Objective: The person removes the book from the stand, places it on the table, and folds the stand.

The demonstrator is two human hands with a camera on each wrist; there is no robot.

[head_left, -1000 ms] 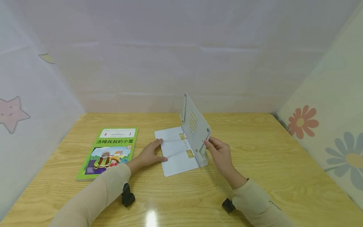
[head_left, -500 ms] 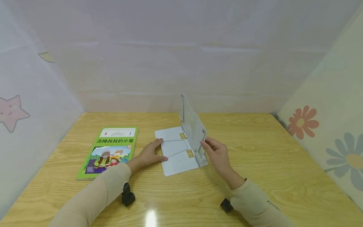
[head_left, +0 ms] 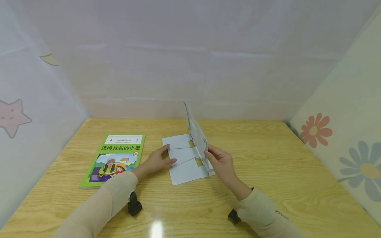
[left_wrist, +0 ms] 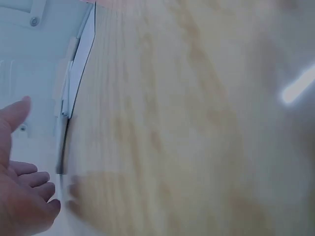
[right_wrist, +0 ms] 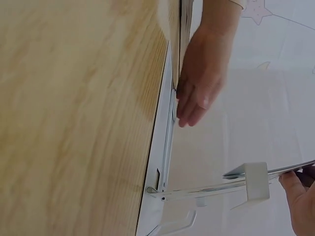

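Observation:
A white metal folding book stand (head_left: 186, 173) lies with its base plate flat on the table, its hinged panel (head_left: 196, 130) raised steeply and leaning slightly left over the base. My right hand (head_left: 221, 163) pinches the near edge of that panel between thumb and fingers. In the right wrist view, a small bracket (right_wrist: 257, 182) sticks out from the panel near the right fingers. My left hand (head_left: 156, 161) rests at the base's left edge, thumb and fingers spread apart. Seen from the left wrist, the left hand's (left_wrist: 24, 196) fingers are loosely bent beside the plate.
A green picture book (head_left: 119, 158) lies face up on the wooden table (head_left: 282, 165), left of the stand and close to the left forearm. A pale cloth wall (head_left: 190, 66) rises behind the table, with printed side walls left and right.
The panel has swung left, from leaning right to leaning a little over the base. My right hand has moved left with it, while the left hand has stayed at the base edge.

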